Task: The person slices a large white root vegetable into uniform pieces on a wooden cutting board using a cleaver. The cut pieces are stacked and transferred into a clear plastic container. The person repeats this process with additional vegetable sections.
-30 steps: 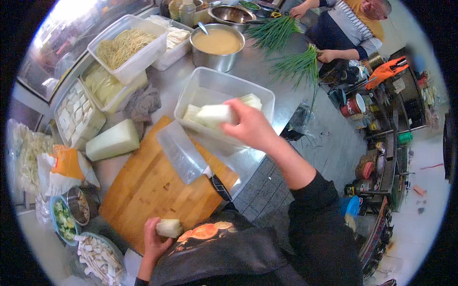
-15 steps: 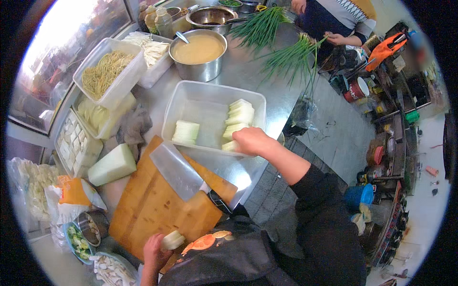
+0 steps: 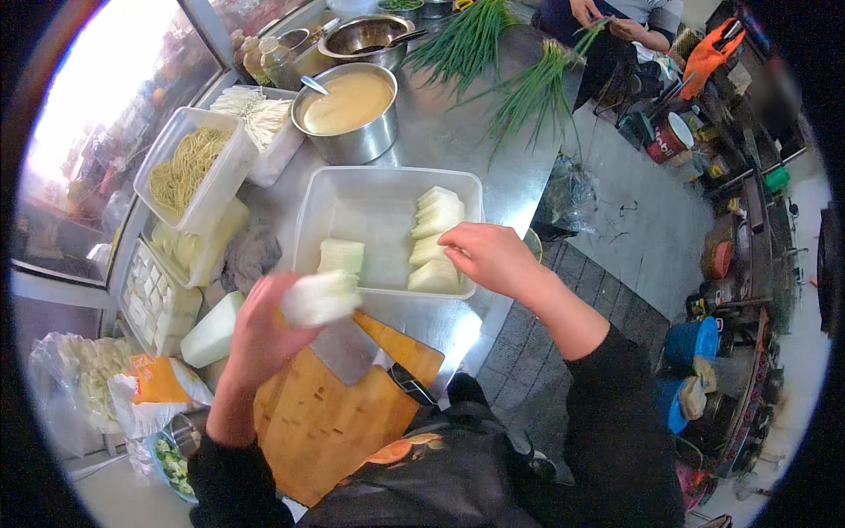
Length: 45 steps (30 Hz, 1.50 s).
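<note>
My left hand [image 3: 261, 319], a little blurred, grips a stack of pale winter melon slices [image 3: 321, 299] above the near left corner of a clear plastic tub [image 3: 305, 207]. Along the tub's right side lie fanned winter melon slices, and another neat stack stands at its left. My right hand [image 3: 493, 255] is over the tub's right wall, its fingers apart and bent, the tips at the fanned slices. Below my left hand is a wooden cutting board [image 3: 308, 418]. A cleaver [image 3: 343, 352] lies on it, its blade partly hidden by my left hand and the slices.
A pot of tan liquid [image 3: 348, 106], a tub of noodles [image 3: 195, 167] and a melon block [image 3: 211, 333] stand at the left and back. Green scallions [image 3: 532, 92] lie on the metal table near a co-worker's hands [image 3: 612, 22].
My left hand has risen from the board's near edge to the tub, carrying the slices. The right hand has loosened from the fanned slices and stays beside them.
</note>
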{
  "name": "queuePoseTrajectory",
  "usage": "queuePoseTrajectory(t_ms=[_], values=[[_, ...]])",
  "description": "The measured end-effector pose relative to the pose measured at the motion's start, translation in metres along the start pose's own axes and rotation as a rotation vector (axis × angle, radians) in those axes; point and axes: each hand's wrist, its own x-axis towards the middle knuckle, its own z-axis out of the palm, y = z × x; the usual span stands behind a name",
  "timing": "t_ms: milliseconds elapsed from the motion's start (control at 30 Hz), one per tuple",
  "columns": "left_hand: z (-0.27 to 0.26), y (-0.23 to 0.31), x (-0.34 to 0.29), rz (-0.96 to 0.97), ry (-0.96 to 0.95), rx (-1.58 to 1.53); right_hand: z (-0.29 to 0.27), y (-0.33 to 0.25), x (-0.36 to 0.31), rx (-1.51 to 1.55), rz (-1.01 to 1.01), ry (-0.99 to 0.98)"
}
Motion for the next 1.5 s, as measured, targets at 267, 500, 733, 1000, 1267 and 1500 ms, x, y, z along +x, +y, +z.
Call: queuePoseTrajectory(t_ms=[267,500,733,1000,1267,1500], values=[[0.08,-0.013,0.095,0.151,-0.361,0.122,0.01,0.014,-0.028,0.126,-0.029,0.248],[0.12,-0.058,0.099,-0.016,-0.751,0.148,0.011,0.017,-0.029,0.129,-0.064,0.253],[0.116,-0.048,0.097,-0.156,-0.825,0.048,0.021,0.021,-0.022,0.115,-0.073,0.302],[0.068,-0.023,0.048,0.034,-0.155,-0.181,0.016,-0.005,-0.037,0.175,-0.022,0.359],[-0.02,-0.127,-0.144,-0.847,0.583,-0.387,0.042,-0.069,-0.062,0.425,-0.077,0.144],[-0.001,-0.18,-0.164,-1.415,1.043,-1.283,0.11,-0.101,-0.075,0.297,-0.039,-0.257]])
